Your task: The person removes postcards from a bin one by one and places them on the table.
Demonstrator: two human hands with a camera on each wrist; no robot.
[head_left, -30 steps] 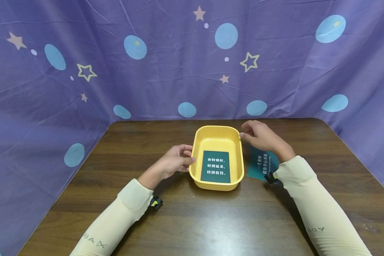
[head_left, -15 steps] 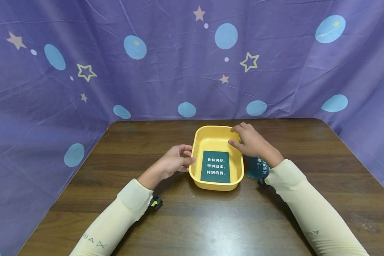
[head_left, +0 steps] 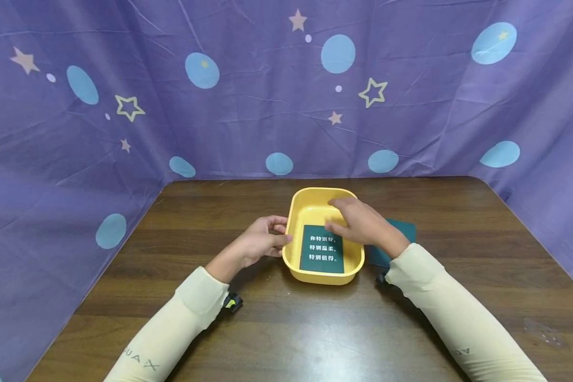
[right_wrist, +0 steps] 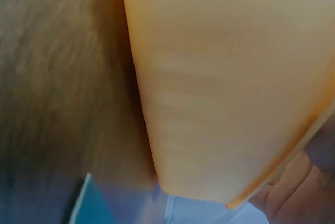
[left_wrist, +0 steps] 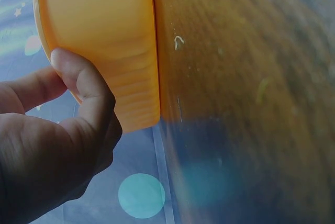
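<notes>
A yellow plastic tray sits on the table, with a dark green card bearing white Chinese characters inside it. My left hand pinches the tray's left rim between thumb and fingers, as the left wrist view also shows. Over the tray's right side reaches my right hand, thumb and fingers apart and nothing between them. Its thumb overlaps the upper edge of the card in the head view. A second green card lies on the table right of the tray, partly hidden under the right forearm.
The brown wooden table runs back to a purple curtain printed with stars and blue dots. A small transparent patch shows at the table's right. Dark wrist straps are worn below both sleeves.
My right hand has moved left, from beside the tray's right rim to over its inside. The left hand, the tray and the card inside it have stayed in place.
</notes>
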